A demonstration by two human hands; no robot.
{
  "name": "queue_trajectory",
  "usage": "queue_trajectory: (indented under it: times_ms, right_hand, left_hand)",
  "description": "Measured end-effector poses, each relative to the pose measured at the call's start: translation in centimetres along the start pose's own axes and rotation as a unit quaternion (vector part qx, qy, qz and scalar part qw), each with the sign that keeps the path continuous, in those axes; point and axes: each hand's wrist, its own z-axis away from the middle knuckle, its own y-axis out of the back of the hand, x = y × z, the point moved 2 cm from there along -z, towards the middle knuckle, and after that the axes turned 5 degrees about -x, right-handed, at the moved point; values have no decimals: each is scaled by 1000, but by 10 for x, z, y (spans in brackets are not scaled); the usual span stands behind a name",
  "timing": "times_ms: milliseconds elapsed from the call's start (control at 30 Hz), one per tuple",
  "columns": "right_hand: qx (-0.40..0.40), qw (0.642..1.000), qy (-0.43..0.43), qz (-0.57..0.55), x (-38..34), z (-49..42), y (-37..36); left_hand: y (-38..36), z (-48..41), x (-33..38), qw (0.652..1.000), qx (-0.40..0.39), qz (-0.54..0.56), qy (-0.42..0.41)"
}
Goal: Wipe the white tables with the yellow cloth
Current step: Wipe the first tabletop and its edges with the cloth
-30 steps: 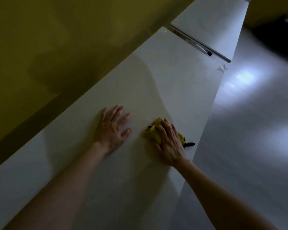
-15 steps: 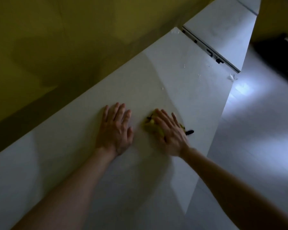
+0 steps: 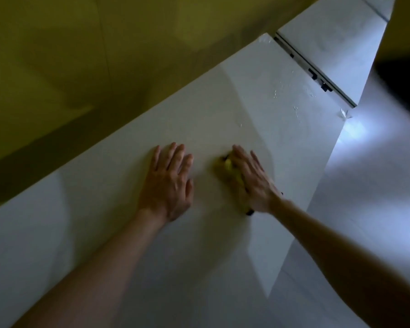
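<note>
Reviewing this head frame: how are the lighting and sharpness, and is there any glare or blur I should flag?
Head view: dim overall, with a broad soft shadow across the white table. Head view: the right hand and the yellow cloth under it are motion-smeared, while the left hand is sharper. Head view: a bright glare patch lies on the floor. Head view: the wide-angle lens slants the table edges.

Dim and murky throughout. Cold bluish light pools as glare on the floor [image 3: 355,131] at right. Broad soft shadows lie across the table [image 3: 223,119], lower centre and lower left. The right hand [image 3: 253,181] is motion-blurred. Straight edges tilt and bend toward the corners.
</note>
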Motion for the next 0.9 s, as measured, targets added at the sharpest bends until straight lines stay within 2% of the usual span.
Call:
queue_trajectory:
  times_ms: [67, 100, 133, 167, 200, 233, 300, 367, 400, 433, 500, 567, 633, 667, 700, 767, 833, 900]
  right_hand:
    - [61, 973, -206, -80, 20, -35, 5]
    - [74, 953, -274, -110, 17, -44, 0]
    - [75, 948, -289, -111, 6, -45, -8]
    - [72, 957, -263, -98, -13, -38, -13]
    - [62, 976, -193, -82, -35, -22, -16]
    - [47, 991, -102, -67, -53, -1, -21]
    - [-2, 997, 60, -53, -69, 42, -28]
    - [-24, 989, 136, -56, -44, 50, -21]
    - [-23, 989, 134, -57, -21, 42, -16]
    - [-13, 993, 101, -54, 6, 27, -13]
    - [32, 997, -44, -62, 65, -22, 0]
    - [65, 972, -202, -96, 106, -75, 15]
    - [81, 952, -278, -100, 101, -113, 22]
    - [77, 958, -257, -97, 80, -122, 21]
    - [66, 974, -194, -92, 53, -124, 19]
    - [22, 997, 23, -65, 1, -107, 12]
    - [-36, 974, 221, -24, -14, -87, 6]
    - [-39, 946, 322, -1, 19, -98, 13]
  left_hand:
    - [-2, 1, -1, 1000, -6, -3, 3]
    - [-2, 2, -1, 1000, -12, -7, 6]
    - [-2, 2, -1, 1000, -16, -8, 8]
    - [-1, 2, -1, 1000, -18, -4, 7]
    - [0, 2, 0, 1000, -19, 3, 4]
    - [0, 2, 0, 1000, -20, 8, 2]
    - [-1, 2, 0, 1000, -20, 3, 2]
    - [1, 1, 0, 1000, -24, 3, -2]
    - [3, 1, 0, 1000, -23, 4, -4]
    - [4, 2, 1, 1000, -21, 4, -5]
    - [6, 0, 2, 1000, -20, 7, -4]
    - [7, 0, 2, 1000, -27, 11, -4]
    - [7, 2, 1, 999, -37, -7, 2]
    - [10, 1, 1, 999, -44, -19, 5]
    - [12, 0, 2, 998, -50, -23, 8]
    - [16, 0, 7, 998, -53, -25, 20]
    - [20, -3, 13, 996, -73, -46, 34]
    - [27, -7, 20, 992, -98, -66, 52]
